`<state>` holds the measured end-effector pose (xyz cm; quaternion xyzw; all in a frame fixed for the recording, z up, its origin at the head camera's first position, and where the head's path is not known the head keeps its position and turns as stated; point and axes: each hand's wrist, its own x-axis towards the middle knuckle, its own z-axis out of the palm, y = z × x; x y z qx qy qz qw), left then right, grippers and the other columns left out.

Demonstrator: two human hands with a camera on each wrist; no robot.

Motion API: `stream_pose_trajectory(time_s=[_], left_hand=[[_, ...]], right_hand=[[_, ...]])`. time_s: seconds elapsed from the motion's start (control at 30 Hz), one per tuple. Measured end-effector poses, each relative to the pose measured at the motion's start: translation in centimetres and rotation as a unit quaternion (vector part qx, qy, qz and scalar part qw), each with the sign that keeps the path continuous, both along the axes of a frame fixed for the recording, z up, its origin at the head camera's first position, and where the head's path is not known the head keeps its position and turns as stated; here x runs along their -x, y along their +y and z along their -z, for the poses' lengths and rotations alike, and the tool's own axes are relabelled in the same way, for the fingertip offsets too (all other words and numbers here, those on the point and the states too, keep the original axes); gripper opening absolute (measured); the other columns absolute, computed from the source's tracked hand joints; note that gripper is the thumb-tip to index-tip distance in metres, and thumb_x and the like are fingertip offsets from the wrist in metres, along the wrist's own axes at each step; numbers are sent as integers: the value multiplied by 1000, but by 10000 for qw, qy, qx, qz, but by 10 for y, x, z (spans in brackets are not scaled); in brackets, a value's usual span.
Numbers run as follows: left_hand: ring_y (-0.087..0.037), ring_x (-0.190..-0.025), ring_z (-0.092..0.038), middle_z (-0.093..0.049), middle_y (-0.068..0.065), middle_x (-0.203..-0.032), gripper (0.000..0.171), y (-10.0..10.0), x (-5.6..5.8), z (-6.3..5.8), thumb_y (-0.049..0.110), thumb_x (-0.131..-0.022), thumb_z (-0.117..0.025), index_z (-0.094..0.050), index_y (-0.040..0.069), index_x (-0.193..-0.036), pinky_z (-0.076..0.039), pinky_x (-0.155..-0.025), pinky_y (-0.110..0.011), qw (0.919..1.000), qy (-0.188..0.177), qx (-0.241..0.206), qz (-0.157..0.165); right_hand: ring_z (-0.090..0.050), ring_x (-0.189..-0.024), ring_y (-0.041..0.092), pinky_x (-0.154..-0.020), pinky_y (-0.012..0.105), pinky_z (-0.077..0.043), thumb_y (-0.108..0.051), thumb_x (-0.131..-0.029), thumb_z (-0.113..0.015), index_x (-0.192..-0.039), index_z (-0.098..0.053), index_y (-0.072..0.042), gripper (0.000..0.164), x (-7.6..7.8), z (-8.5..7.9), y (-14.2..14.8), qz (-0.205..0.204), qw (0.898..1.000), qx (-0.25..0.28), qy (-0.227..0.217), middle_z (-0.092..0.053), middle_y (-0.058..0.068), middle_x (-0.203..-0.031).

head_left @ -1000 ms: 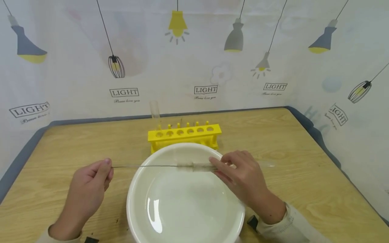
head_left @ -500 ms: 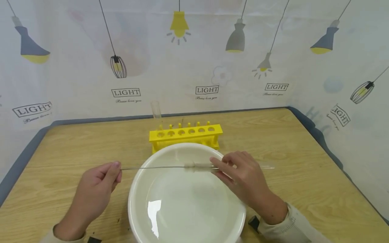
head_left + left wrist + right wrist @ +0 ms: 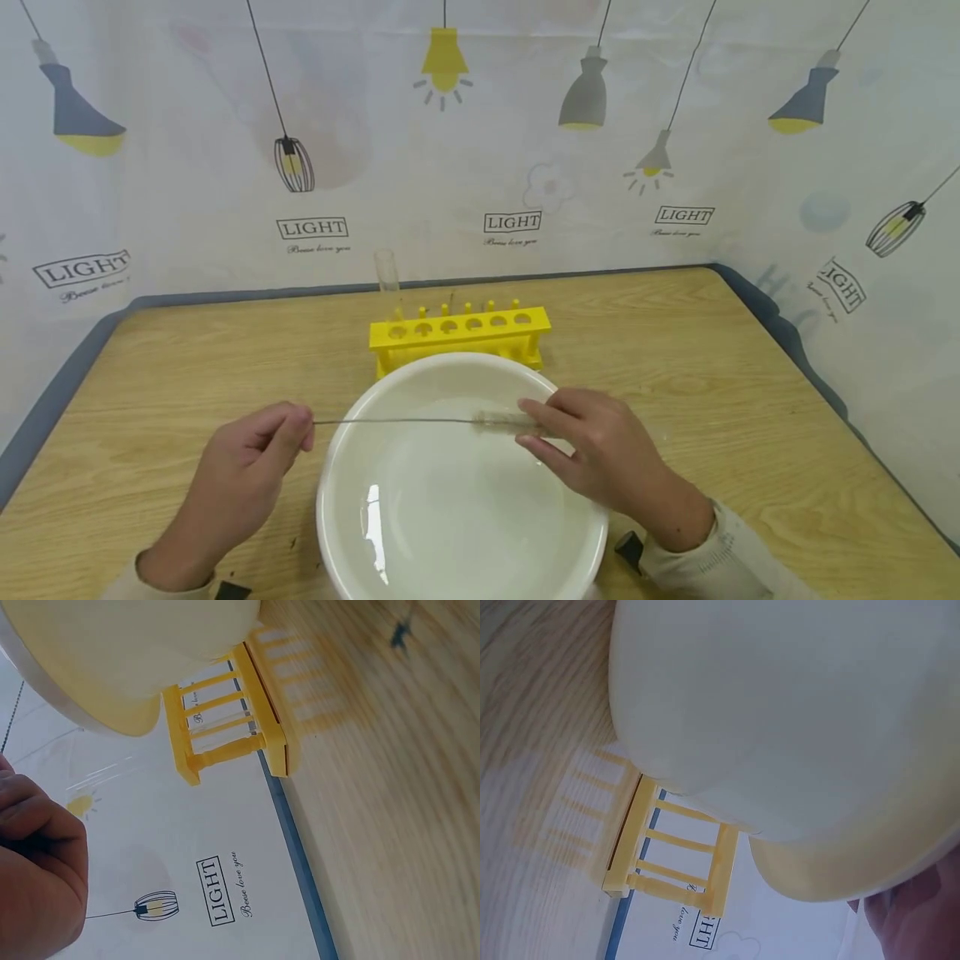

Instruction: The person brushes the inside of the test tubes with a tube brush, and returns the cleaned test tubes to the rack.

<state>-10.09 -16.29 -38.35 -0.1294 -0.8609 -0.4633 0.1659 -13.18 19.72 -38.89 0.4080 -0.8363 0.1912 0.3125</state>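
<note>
Head view: a thin rod (image 3: 397,421) and a clear tube (image 3: 504,423) lie in one near-horizontal line above the far half of a white basin (image 3: 339,500), with the rod entering the tube's open end. Holding them over the basin probably means that any drips fall inside; a bright reflection suggests water there, though the level is hard to read. The rack (image 3: 437,333) stands just behind the basin, likely so as to be in easy reach while leaving the front free for both hands. A second tube (image 3: 386,271) stands upright in the rack's leftmost hole.

Hand pose: the left hand (image 3: 243,471) is beyond the basin's left rim, thumb pressed over curled fingers, pinching the free end of the rod. The right hand (image 3: 611,450) comes in over the right rim, its index finger along the upper side of the tube and its thumb beneath, so the grip is around the tube near the open end. This spacing presumably keeps rod and tube aligned. The tube's closed end cannot be made out behind the hand. Left wrist view shows the curled left fingers; right wrist view has the right hand mostly hidden by the basin rim.
</note>
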Motion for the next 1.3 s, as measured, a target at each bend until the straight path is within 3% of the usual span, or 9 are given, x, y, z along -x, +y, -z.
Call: stream_pose_trajectory(time_s=[0.23, 0.4, 0.5, 0.67, 0.9, 1.0, 1.13, 1.2, 1.3], left_hand=[[1, -51, -32, -43, 10, -59, 29, -1, 0, 1, -2, -96, -61, -63, 21, -78, -32, -45, -19, 9987, 431, 120, 254], [2, -59, -44, -61, 14, -71, 27, -4, -1, 1, -4, -93, -64, -68, 19, -79, -38, -53, -16, 9958, 758, 274, 427], [1, -67, -53, -68, 10, -78, 28, -4, 0, 2, -8, -90, -65, -70, 18, -81, -44, -59, -15, 9922, 968, 238, 751], [1, -68, -54, -71, 6, -81, 29, 1, 3, 2, -10, -86, -69, -74, 18, -86, -45, -58, -14, 9838, 976, 325, 1468], [6, -65, -51, -69, 11, -76, 24, 5, 2, -5, -5, -82, -76, -76, 19, -87, -46, -60, -9, 9752, 1283, 753, 1636], [8, -62, -45, -63, 13, -70, 9, 5, 2, -6, 11, -91, -73, -77, 18, -86, -43, -58, -7, 9644, 1820, 954, 1662], [7, -59, -41, -56, 14, -65, 29, 9, 4, -6, 31, -101, -59, -76, 17, -83, -40, -56, -5, 9385, 2831, 1063, 1669], [6, -58, -40, -54, 14, -64, 32, 12, 5, -6, 32, -102, -57, -76, 16, -81, -39, -55, -5, 9261, 3214, 1074, 1658], [4, -57, -41, -53, 13, -64, 32, 14, 3, -8, 31, -103, -57, -75, 15, -80, -38, -55, -5, 9190, 3391, 1064, 1707]], right_hand=[[-51, -58, 5, -53, 19, -47, -43, -105, -48, -105, -76, -5, 47, 0, -1, 0, -239, 9995, -200, -54, -65, -3, -75], [-47, -56, 2, -52, 14, -43, -40, -106, -46, -105, -74, -6, 44, 1, -2, 1, -481, 9982, -324, -142, -65, -5, -74], [-46, -56, 0, -53, 13, -42, -40, -106, -46, -107, -74, -7, 43, 1, -3, 2, -528, 9974, -412, -279, -65, -6, -75], [-43, -57, -2, -53, 10, -40, -42, -106, -45, -109, -74, -9, 43, -1, -5, 4, -475, 9957, -560, -558, -66, -7, -76], [-42, -58, -4, -54, 8, -39, -41, -106, -46, -111, -73, -10, 42, -3, -6, 5, -511, 9932, -578, -875, -64, -8, -77], [-42, -59, -5, -55, 7, -39, -40, -106, -47, -111, -73, -10, 40, -3, -6, 5, -571, 9913, -564, -1041, -65, -8, -78], [-42, -59, -7, -56, 6, -39, -35, -105, -52, -109, -73, -10, 33, -5, -7, 6, -800, 9879, -469, -1240, -66, -8, -79], [-44, -59, -8, -57, 5, -40, -30, -104, -56, -108, -73, -10, 27, -6, -9, 6, -1004, 9846, -413, -1368, -66, -8, -79], [-46, -61, -9, -58, 4, -41, -25, -102, -60, -108, -73, -10, 21, -7, -11, 5, -1262, 9767, -373, -1693, -67, -8, -80]])
